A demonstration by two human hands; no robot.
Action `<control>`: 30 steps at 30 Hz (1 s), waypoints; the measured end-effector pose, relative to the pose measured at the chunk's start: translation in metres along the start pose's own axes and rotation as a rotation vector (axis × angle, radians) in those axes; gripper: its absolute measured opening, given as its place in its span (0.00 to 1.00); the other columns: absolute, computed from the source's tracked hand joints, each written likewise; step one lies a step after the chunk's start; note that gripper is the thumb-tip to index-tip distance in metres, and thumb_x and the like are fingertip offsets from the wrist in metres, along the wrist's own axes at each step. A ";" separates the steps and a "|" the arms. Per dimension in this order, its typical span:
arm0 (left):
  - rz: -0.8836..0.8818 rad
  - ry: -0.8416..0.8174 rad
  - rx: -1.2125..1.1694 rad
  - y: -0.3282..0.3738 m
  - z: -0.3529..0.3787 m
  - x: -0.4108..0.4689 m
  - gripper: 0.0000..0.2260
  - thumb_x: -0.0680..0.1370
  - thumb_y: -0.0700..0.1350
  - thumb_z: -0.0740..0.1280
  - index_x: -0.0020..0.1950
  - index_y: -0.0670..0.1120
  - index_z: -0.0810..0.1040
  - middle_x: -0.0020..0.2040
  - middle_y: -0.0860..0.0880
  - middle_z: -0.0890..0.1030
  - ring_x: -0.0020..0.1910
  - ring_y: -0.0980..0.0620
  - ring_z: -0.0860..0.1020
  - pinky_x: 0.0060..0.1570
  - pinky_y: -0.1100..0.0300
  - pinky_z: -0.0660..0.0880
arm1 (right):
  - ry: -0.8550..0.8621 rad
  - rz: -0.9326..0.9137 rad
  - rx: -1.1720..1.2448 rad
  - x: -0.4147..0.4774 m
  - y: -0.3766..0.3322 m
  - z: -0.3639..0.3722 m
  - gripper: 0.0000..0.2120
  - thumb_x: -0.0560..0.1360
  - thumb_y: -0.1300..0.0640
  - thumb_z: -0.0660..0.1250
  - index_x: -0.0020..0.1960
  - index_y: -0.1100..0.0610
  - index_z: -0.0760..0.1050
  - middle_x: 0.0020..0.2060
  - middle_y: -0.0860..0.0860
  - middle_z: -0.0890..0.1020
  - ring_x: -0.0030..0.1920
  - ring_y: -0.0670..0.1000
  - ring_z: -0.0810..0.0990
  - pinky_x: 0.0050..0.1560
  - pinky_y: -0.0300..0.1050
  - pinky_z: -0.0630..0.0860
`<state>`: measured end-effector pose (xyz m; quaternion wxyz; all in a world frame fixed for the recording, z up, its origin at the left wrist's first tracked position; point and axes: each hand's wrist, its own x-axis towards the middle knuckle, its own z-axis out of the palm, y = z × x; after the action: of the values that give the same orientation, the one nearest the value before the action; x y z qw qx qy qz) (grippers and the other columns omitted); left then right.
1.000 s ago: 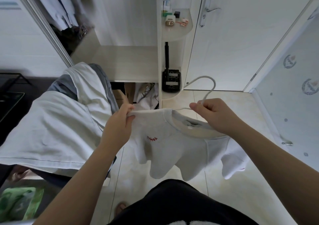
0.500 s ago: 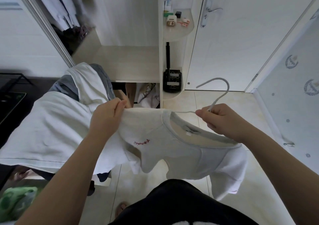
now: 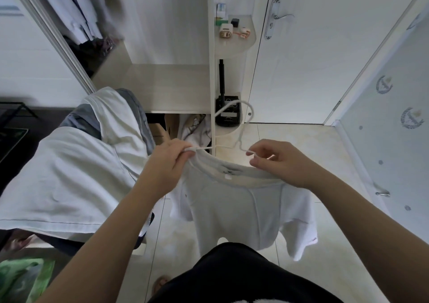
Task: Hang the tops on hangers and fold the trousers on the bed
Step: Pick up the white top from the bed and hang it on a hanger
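- Your left hand [image 3: 171, 163] pinches the collar of the white top [image 3: 243, 207], which hangs toward 6 o'clock; your right hand [image 3: 278, 163] pinches the hanger [image 3: 246, 104].
- Seat both shoulders evenly before you release.
- Wardrobe [image 3: 167, 24], 11 o'clock: hung garments [image 3: 76, 17].
- Shelf [image 3: 234, 47], 12 o'clock: several small items.

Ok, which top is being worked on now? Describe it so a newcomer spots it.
From the white door, drop to the tiled floor before it. There the left hand grips a white T-shirt at its neckline and the right hand pinches the white hanger inside it. Unlike the white and grey clothes piled to its left, it hangs free.
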<state>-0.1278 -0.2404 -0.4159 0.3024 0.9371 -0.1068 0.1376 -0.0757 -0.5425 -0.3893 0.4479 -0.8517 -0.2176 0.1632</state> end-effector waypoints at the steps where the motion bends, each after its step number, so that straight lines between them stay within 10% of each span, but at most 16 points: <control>1: -0.014 0.029 0.009 -0.003 -0.003 0.000 0.08 0.83 0.43 0.63 0.53 0.40 0.80 0.46 0.48 0.81 0.46 0.47 0.77 0.50 0.57 0.70 | -0.021 0.024 -0.062 -0.003 0.010 -0.008 0.05 0.77 0.52 0.72 0.53 0.46 0.81 0.43 0.43 0.83 0.47 0.42 0.81 0.49 0.34 0.75; 11: -0.008 0.110 0.069 -0.011 -0.017 0.007 0.12 0.81 0.43 0.62 0.56 0.38 0.82 0.47 0.43 0.83 0.45 0.42 0.77 0.50 0.48 0.74 | -0.021 0.278 -0.083 -0.022 0.069 -0.032 0.06 0.75 0.59 0.73 0.40 0.57 0.80 0.34 0.53 0.78 0.39 0.50 0.73 0.42 0.47 0.67; 16: -0.018 0.112 0.063 -0.012 -0.023 0.007 0.12 0.81 0.43 0.62 0.58 0.39 0.82 0.47 0.48 0.81 0.47 0.44 0.76 0.52 0.57 0.69 | 0.029 0.271 0.220 -0.018 0.063 -0.031 0.06 0.76 0.55 0.73 0.41 0.54 0.81 0.37 0.49 0.79 0.41 0.51 0.76 0.45 0.47 0.70; 21: -0.017 0.148 0.077 -0.010 -0.025 0.012 0.08 0.82 0.37 0.66 0.58 0.38 0.82 0.45 0.44 0.81 0.46 0.44 0.75 0.51 0.59 0.69 | 0.055 0.412 0.736 -0.011 0.060 -0.030 0.29 0.72 0.37 0.67 0.53 0.64 0.83 0.46 0.59 0.83 0.48 0.57 0.83 0.52 0.51 0.78; 30: 0.003 0.159 0.072 -0.012 -0.025 0.013 0.07 0.81 0.36 0.66 0.57 0.38 0.81 0.44 0.47 0.79 0.45 0.53 0.71 0.48 0.65 0.65 | 0.079 0.323 0.814 -0.005 0.059 -0.039 0.12 0.76 0.54 0.69 0.46 0.64 0.83 0.44 0.57 0.84 0.46 0.54 0.82 0.47 0.46 0.79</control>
<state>-0.1172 -0.2172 -0.3987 0.2761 0.9333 -0.0787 0.2159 -0.0482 -0.6013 -0.4169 0.7236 -0.6346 0.0174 0.2707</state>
